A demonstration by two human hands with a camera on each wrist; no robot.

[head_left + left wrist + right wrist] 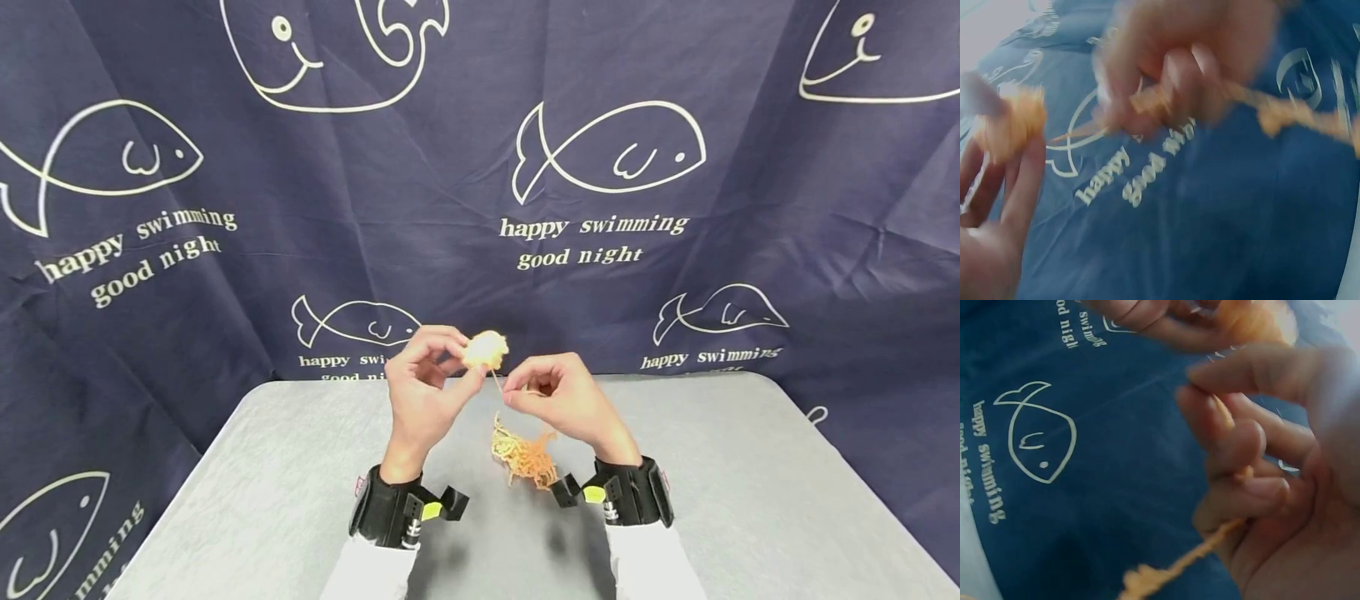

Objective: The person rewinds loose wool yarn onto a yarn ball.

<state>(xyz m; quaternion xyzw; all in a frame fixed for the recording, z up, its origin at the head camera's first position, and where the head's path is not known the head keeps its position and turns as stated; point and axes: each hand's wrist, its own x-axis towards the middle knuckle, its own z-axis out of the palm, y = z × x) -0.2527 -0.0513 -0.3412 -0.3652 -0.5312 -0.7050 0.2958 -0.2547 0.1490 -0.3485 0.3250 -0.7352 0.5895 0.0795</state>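
My left hand (426,396) holds a small, fuzzy yellow-orange ball of yarn (486,348) between thumb and fingers, raised above the far side of the table. A thin strand (497,382) runs from the ball to my right hand (561,398), which pinches it between thumb and forefinger. In the right wrist view the yarn (1210,542) passes through the curled fingers and trails out below the palm. Under the hands, a loose tangle of orange yarn (528,460) sits on the table. The left wrist view is blurred, with the ball (1019,122) at its left side.
A grey table (277,467) spreads under both forearms. Behind it hangs a dark blue curtain (450,233) printed with white fish and lettering. Black wrist straps with small cameras (454,503) are worn on both wrists.
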